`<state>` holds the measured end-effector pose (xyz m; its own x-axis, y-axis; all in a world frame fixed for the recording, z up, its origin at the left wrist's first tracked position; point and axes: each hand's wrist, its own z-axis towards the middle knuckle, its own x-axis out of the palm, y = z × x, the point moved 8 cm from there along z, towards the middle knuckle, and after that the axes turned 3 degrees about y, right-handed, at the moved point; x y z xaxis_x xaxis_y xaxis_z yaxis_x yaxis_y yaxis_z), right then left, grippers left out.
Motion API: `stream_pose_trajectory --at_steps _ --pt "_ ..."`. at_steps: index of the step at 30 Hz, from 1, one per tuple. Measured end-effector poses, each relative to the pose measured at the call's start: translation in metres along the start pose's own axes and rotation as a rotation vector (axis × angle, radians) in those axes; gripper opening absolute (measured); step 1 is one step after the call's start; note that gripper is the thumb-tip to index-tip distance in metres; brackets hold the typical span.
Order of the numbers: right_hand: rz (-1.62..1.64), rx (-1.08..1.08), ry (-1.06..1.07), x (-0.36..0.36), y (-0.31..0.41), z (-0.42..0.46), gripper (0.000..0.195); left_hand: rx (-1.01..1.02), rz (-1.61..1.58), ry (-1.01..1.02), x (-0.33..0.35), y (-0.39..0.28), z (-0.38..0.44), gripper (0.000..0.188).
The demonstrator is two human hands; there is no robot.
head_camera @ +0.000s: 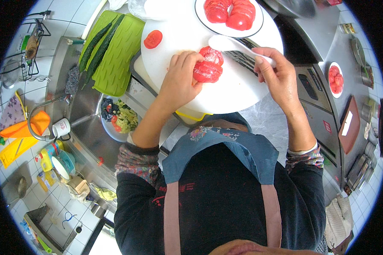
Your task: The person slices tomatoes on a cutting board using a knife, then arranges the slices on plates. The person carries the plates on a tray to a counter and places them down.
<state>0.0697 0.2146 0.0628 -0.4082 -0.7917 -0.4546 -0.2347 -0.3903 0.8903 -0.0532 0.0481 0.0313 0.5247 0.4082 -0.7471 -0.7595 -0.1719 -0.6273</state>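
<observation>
My left hand (182,79) rests against the left side of a sliced tomato (208,68) on a round white cutting board (178,32); its fingertips touch the slices, and white powder or grains lie on them. My right hand (276,73) holds a white spoon (239,47) by its handle, its bowl just above the tomato. Beneath the spoon a dark patterned knife blade (241,59) lies on the board. A single tomato slice (153,39) lies at the board's upper left. At the top, a dark-rimmed white plate (229,31) holds more sliced tomatoes (239,19).
Left of the board, cucumbers (103,47) lie on a green ridged tray (115,63) by the sink (92,137). A bowl of vegetable scraps (123,116) stands in the sink. On the right counter are a small dish of tomato pieces (335,79) and a brown tray (349,127).
</observation>
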Motion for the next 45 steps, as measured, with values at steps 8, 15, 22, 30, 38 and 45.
stream_pose_trajectory --at_steps 8,15,22,30,38,45 --pt "0.084 0.055 -0.069 -0.014 -0.013 0.001 0.024 -0.022 -0.005 0.206 0.003 0.0 0.021 0.069" --pt "0.023 -0.066 -0.061 -0.01 -0.002 0.002 0.023 -0.004 0.025 0.19 0.004 0.001 0.012 0.058" --pt "-0.143 -0.122 -0.022 0.004 0.004 0.008 0.02 0.002 0.002 0.143 -0.001 -0.001 0.012 0.06" --pt "0.649 0.052 -0.04 0.008 0.02 0.054 0.03 -0.015 -0.085 0.122 -0.001 0.006 0.014 0.064" --pt "-0.395 -0.329 -0.104 0.025 0.064 0.113 0.04 0.058 0.03 -0.03 0.004 -0.007 0.007 0.064" --pt "-0.928 0.013 0.173 -0.021 -0.043 -0.047 0.055 0.096 0.143 0.013 0.027 -0.02 0.017 0.059"
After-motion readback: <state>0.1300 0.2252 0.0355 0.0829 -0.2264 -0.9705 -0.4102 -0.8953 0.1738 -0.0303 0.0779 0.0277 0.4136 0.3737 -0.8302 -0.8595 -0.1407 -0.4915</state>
